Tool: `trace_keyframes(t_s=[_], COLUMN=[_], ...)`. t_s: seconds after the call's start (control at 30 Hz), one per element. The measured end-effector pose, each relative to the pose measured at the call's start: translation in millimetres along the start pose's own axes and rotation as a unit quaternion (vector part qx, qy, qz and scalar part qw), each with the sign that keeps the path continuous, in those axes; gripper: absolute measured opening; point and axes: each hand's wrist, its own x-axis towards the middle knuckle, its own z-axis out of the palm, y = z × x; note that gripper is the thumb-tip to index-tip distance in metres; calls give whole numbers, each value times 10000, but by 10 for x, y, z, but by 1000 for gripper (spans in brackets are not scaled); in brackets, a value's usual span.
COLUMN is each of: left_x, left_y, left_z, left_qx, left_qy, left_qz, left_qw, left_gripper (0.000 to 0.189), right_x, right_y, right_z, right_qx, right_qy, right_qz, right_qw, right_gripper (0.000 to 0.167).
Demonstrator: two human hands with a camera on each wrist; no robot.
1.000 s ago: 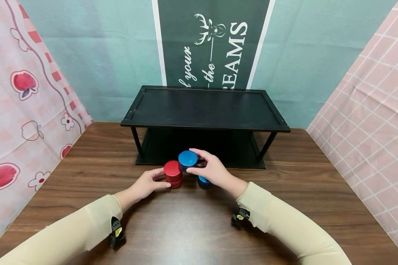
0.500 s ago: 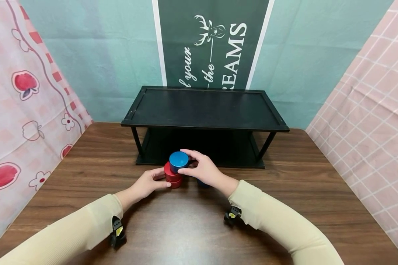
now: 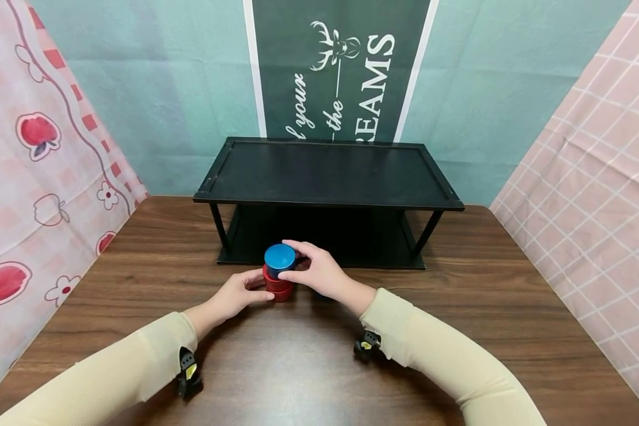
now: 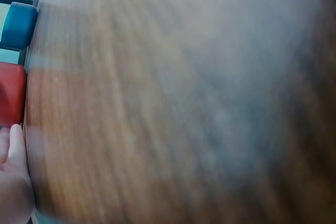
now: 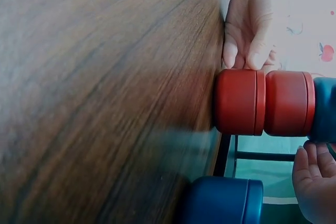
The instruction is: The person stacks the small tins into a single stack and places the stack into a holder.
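Observation:
Two small round red tins with lids are stacked upright on the table. My left hand (image 3: 235, 299) holds the lower red tin (image 5: 236, 102) from the left, thumb in front and fingers behind. Directly above sits the upper red tin (image 5: 286, 103). My right hand (image 3: 320, 273) grips a blue tin (image 3: 279, 257) by its side, fingers behind and thumb in front, right at the top of the red stack. A second blue tin (image 5: 218, 200) stands on the table to the right of the stack, mostly hidden under my right hand in the head view.
Just behind the tins stands a black two-tier rack (image 3: 330, 174) on the wooden table (image 3: 138, 260). A pink fruit-print cloth (image 3: 48, 154) hangs on the left and a pink checked cloth (image 3: 602, 177) on the right. A green banner (image 3: 341, 71) hangs at the back.
My right hand has carried the blue tin leftward and slightly down, from beside the red stack to over its top. The left hand stays in place at the lower red tin.

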Motion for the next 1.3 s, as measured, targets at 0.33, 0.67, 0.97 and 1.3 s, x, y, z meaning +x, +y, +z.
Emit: trace_keyframes(t_s=[0.33,0.67,0.97,1.3], left_x=[-10,-11,-10,4], left_y=[25,16,7,5], left_z=[-5,-7,8,1], left_qx=[-44,-57,-68,-38], left_qy=[-48,-43,-36,20], left_qz=[-75,-115,-178,-209], left_qw=[10000,9999,9998,9998], left_gripper=[54,55,54,55], right_x=[13,4,-13,-85], right_y=[-25,-43,-36,1], right_z=[28,37,16,-119], right_qx=[-163,-227,-66,-1], right_qy=[-77,-116,-257,-81], right_qz=[19,-120,90,78], right_qw=[9998,9996,9996,9999], right_gripper=[63,65,74,75])
